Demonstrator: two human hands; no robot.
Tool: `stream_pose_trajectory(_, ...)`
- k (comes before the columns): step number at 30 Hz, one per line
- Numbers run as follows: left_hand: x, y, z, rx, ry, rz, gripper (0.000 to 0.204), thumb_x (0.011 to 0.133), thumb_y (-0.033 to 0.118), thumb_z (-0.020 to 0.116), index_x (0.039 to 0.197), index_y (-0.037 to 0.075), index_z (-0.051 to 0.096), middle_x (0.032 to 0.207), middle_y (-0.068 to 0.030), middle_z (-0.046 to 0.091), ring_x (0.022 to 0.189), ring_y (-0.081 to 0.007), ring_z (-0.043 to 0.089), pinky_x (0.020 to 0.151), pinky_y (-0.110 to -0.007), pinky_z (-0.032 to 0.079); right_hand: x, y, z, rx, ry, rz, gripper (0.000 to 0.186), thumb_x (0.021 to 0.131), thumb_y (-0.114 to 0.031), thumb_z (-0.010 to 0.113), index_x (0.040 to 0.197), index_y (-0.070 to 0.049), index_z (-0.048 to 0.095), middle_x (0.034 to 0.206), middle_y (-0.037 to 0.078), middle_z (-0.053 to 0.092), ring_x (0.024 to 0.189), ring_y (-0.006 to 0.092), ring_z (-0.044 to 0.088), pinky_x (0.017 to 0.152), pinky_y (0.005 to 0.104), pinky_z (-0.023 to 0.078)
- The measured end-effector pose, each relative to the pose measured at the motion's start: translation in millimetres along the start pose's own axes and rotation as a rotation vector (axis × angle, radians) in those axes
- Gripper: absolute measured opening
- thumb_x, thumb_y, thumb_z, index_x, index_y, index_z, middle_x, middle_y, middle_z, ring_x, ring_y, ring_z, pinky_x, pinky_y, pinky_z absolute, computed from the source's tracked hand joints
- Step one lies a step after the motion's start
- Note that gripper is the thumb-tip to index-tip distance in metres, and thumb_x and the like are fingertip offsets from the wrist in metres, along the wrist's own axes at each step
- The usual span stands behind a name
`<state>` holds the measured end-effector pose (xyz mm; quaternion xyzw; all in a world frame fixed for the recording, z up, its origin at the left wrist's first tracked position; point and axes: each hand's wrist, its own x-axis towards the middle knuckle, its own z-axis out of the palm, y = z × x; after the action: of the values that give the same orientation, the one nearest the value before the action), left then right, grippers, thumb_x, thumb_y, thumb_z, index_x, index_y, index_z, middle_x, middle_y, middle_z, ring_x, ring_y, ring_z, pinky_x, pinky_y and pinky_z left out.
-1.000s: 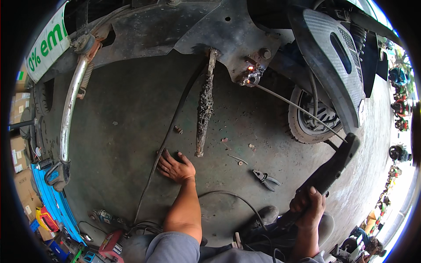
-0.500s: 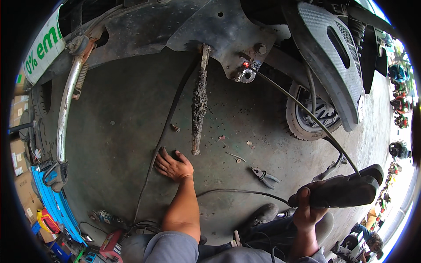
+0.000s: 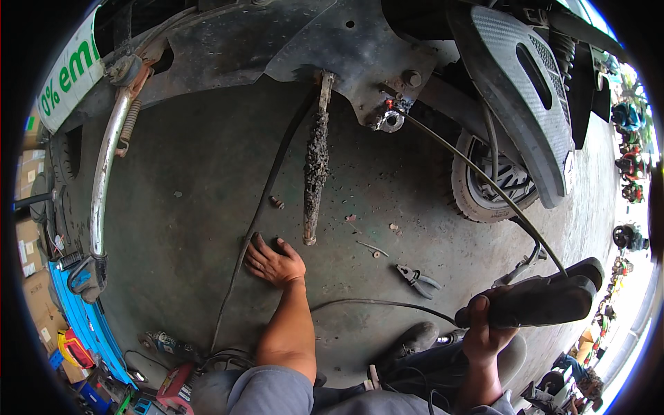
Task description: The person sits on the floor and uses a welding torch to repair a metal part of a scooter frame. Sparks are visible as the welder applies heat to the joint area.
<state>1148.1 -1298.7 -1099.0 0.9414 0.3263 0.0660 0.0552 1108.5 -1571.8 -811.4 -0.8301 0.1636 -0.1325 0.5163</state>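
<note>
My left hand (image 3: pixel 275 264) rests palm down on the floor, fingers apart, beside a black cable (image 3: pixel 243 259). My right hand (image 3: pixel 484 332) grips a black welding-electrode holder (image 3: pixel 532 301); a long thin rod (image 3: pixel 496 185) runs from it up-left to a metal bushing (image 3: pixel 390 122) on a dark steel frame plate (image 3: pixel 356 59), with a small red glow (image 3: pixel 389 104) at its tip. Below the frame, a long bar (image 3: pixel 316 162) coated in dark crumbly grime slants toward me, its lower end near my left hand. Pliers (image 3: pixel 418 280) lie on the floor between my hands.
A scooter wheel (image 3: pixel 484 204) and carbon-patterned panel (image 3: pixel 505 90) are at upper right, a side stand (image 3: pixel 104 180) at left. An angle grinder (image 3: pixel 164 344) and red machine (image 3: pixel 176 387) lie lower left, beside boxes (image 3: pixel 34 304). A person (image 3: pixel 584 384) is at far lower right, near parked scooters.
Since a second ago my right hand has tilted the holder to a more level angle, and the glow at the rod tip has shrunk. Between the last two frames little differs.
</note>
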Motion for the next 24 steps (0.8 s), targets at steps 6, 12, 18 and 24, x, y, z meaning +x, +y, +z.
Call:
stream_pose_trajectory(6,-0.3,0.3,-0.1,-0.011,0.014,0.003,0.058,0.092,0.039,0.050,0.143,0.011,0.042,0.149,-0.0175,0.037,0.142,-0.0358,0.031,0.116,-0.057,0.020,-0.1,-7.2,1.2,-0.011,-0.014,0.018,0.025,0.092,0.004,0.060,0.114,0.003,0.046,0.080,0.008,0.057,0.062,0.0120,0.053,0.056,0.0239,0.043)
stream_pose_trajectory(12,0.1,-0.4,0.3,-0.011,0.012,0.007,0.058,0.092,0.039,0.049,0.143,0.011,0.042,0.149,-0.0178,0.038,0.142,-0.0362,0.031,0.116,-0.057,0.020,2.6,-11.6,9.4,-0.004,0.046,0.035,0.021,0.094,-0.004,0.063,0.109,0.002,0.049,0.074,0.005,0.056,0.058,0.0106,0.051,0.054,0.0249,0.043)
stream_pose_trajectory(18,0.3,0.8,-1.6,-0.015,-0.003,-0.004,0.058,0.092,0.039,0.050,0.142,0.011,0.043,0.148,-0.0180,0.039,0.142,-0.0365,0.031,0.117,-0.057,0.019,16.6,-24.5,7.5,0.392,0.092,0.403,0.017,0.097,-0.018,0.061,0.102,-0.005,0.051,0.066,0.000,0.046,0.052,0.0107,0.046,0.047,0.0262,0.040)
stream_pose_trajectory(24,0.3,0.2,-1.0,-0.018,0.016,0.017,0.058,0.093,0.038,0.050,0.143,0.011,0.042,0.148,-0.0182,0.039,0.142,-0.0365,0.031,0.116,-0.056,0.019,13.4,-8.2,-2.9,0.445,0.077,0.440,0.020,0.098,-0.022,0.059,0.101,-0.007,0.047,0.064,0.000,0.042,0.051,0.0116,0.045,0.048,0.0288,0.042)
